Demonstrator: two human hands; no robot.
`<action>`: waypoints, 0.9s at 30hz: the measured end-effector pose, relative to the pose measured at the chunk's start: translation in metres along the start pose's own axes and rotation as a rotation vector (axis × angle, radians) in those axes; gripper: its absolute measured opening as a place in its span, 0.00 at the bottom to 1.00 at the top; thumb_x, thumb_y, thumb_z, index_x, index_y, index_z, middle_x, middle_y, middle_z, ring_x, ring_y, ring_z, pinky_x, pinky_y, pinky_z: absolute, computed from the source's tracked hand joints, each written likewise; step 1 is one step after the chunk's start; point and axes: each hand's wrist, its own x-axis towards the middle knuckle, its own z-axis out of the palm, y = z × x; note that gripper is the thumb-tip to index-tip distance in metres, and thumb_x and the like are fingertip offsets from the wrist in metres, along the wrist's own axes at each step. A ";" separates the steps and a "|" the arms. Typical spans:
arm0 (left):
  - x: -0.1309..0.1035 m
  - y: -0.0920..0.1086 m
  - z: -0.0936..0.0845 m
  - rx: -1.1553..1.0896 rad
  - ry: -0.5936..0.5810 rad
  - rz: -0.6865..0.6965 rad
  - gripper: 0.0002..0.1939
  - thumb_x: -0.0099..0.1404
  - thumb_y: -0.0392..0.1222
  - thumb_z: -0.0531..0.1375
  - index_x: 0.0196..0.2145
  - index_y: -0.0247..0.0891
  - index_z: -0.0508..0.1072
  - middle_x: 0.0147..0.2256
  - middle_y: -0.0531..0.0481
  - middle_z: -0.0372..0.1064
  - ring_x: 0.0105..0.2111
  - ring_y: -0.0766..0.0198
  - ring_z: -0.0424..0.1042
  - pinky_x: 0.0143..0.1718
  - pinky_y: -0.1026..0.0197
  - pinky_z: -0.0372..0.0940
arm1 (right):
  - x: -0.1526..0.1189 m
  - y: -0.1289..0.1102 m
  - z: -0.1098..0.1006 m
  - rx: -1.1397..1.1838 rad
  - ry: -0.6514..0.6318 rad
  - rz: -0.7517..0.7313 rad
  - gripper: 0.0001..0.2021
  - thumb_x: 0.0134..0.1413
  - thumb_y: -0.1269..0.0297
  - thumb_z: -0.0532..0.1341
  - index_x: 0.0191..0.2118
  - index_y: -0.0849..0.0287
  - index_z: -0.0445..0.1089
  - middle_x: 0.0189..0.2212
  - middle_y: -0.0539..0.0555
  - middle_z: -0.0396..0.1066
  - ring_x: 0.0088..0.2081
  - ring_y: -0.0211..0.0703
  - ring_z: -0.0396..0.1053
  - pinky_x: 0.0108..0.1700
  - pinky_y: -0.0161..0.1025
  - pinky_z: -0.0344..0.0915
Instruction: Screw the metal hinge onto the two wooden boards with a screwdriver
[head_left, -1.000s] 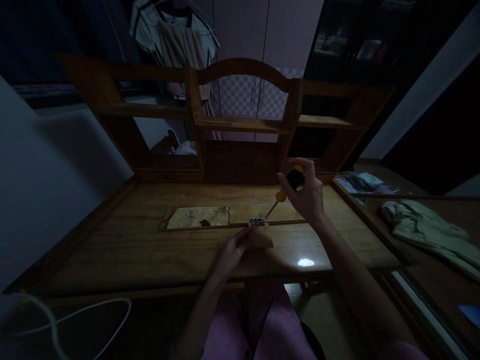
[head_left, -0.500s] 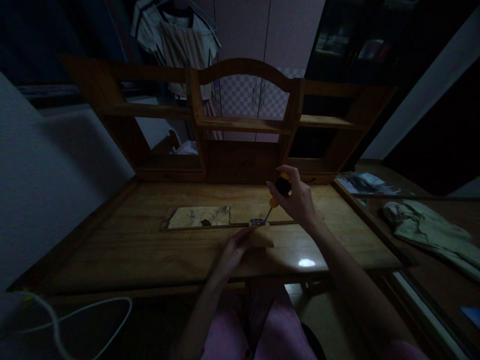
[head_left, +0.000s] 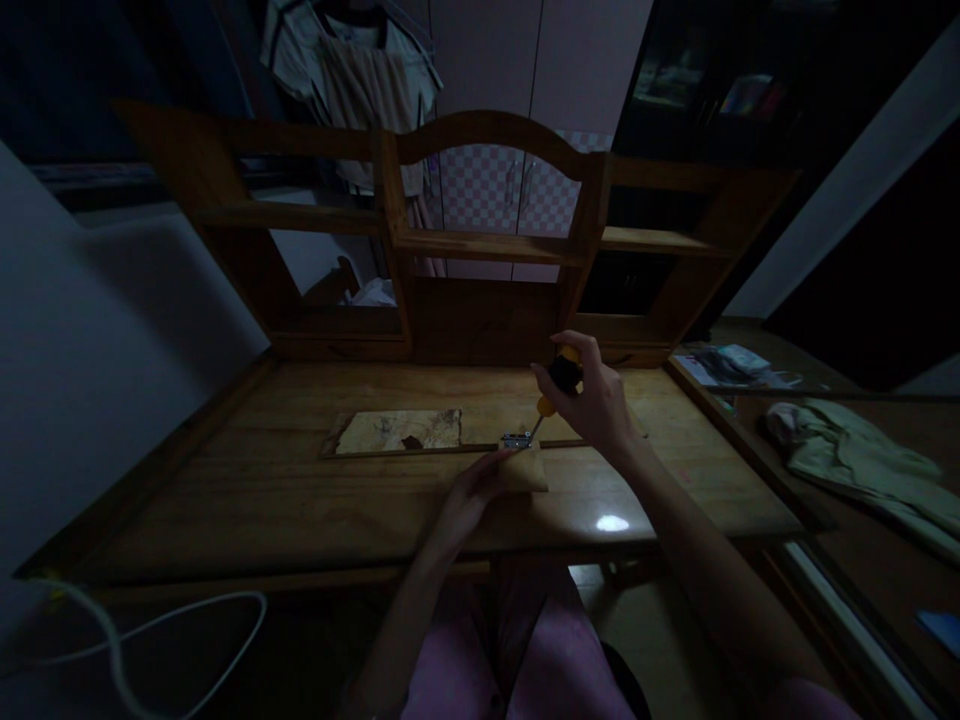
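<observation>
My right hand (head_left: 592, 393) is wrapped round the yellow and black handle of a screwdriver (head_left: 567, 370). The screwdriver slants down to the left, its tip at a small metal hinge (head_left: 517, 440). That hinge sits at the far edge of a small wooden block (head_left: 529, 471) on the wooden desk. From the left, my left hand (head_left: 474, 490) grips the block, its fingertips close to the hinge. Left of the hinge, a long worn board (head_left: 397, 432) with peeling patches and a dark spot lies on the desk.
A wooden shelf unit (head_left: 487, 245) rises at the back of the desk (head_left: 300, 510). On the right is a surface with a pale cloth (head_left: 855, 445) and plastic packets (head_left: 739, 362). A white cable (head_left: 112, 640) loops at the lower left. Clothes (head_left: 367, 90) hang behind.
The view has shifted very slightly. Both hands keep nearly the same places and grips, and the screwdriver tip is still at the hinge.
</observation>
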 end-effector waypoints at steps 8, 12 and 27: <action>-0.001 0.000 0.000 0.013 0.030 -0.029 0.21 0.64 0.44 0.62 0.54 0.40 0.76 0.58 0.46 0.71 0.61 0.49 0.67 0.65 0.50 0.57 | -0.001 0.001 -0.001 -0.010 0.005 0.008 0.19 0.61 0.58 0.64 0.55 0.54 0.61 0.32 0.48 0.68 0.28 0.36 0.68 0.31 0.35 0.67; 0.000 -0.001 -0.001 0.033 0.058 -0.052 0.21 0.63 0.43 0.63 0.53 0.40 0.77 0.57 0.45 0.72 0.60 0.48 0.67 0.65 0.47 0.57 | -0.001 0.001 -0.004 -0.029 0.024 0.008 0.19 0.60 0.58 0.64 0.54 0.54 0.62 0.33 0.48 0.68 0.27 0.36 0.67 0.31 0.34 0.67; -0.001 -0.006 -0.003 0.004 0.081 -0.098 0.21 0.62 0.42 0.64 0.53 0.41 0.77 0.58 0.45 0.70 0.61 0.50 0.65 0.66 0.49 0.55 | 0.002 0.016 -0.003 -0.093 0.118 0.043 0.19 0.62 0.52 0.61 0.53 0.55 0.63 0.33 0.50 0.69 0.27 0.39 0.69 0.31 0.38 0.70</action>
